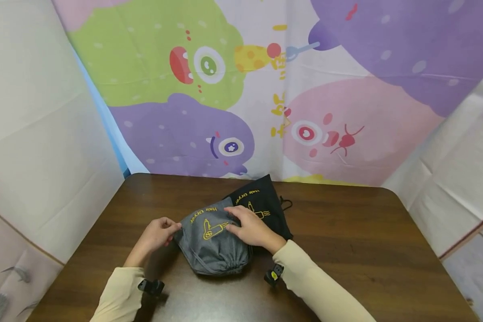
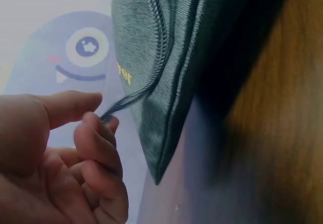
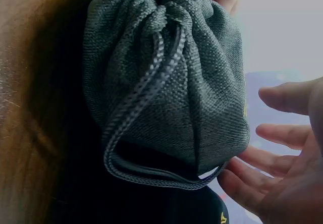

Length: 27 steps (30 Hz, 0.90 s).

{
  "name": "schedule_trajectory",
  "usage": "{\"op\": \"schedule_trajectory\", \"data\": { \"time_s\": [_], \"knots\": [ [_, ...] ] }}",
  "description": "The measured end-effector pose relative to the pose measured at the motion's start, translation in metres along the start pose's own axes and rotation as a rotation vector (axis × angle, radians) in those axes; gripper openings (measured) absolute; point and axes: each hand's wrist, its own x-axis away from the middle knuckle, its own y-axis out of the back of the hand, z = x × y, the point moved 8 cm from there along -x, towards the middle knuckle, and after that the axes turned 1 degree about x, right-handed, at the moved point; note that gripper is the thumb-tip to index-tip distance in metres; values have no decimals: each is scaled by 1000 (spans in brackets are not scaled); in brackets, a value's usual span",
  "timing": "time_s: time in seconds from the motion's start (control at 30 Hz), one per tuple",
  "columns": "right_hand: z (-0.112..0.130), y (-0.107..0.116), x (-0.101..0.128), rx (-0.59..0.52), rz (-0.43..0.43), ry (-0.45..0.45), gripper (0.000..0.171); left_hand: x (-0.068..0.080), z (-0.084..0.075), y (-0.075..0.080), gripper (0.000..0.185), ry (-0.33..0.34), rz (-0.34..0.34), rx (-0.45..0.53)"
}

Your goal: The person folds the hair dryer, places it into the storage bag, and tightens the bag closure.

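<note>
Wrist view alone shows left grip (image 2: 75,153) pinching grey bag's (image 2: 166,57) drawstring (image 2: 128,100); right grip (image 1: 251,228) flat.

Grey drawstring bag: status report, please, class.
Left hand pinches cord. Right hand flat on grey bag. Black bag underneath.

A grey bag (image 1: 211,239) and a black bag (image 1: 265,203), both with yellow print, lie on a dark brown wood-grain worktop (image 1: 346,241); the sleeves (image 1: 318,286) are cream.

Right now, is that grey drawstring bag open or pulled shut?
Pulled shut: the grey bag has its mouth gathered into tight puckers in the right wrist view, with the cord running out of it.
</note>
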Motion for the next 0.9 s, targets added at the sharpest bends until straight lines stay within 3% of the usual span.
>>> {"op": "schedule_trajectory", "data": {
  "time_s": [0.27, 0.53, 0.9],
  "knots": [
    [0, 2, 0, 2, 11, -14, 49, 1, 8, 1, 29, 24, -29, 15],
    [-1, 12, 6, -51, -34, -4, 43, 5, 10, 23, 38, 45, -169, -199],
    [-8, 30, 14, -51, -111, -13, 35, 6, -6, 17, 32, -39, -185, -66]
  ]
}}
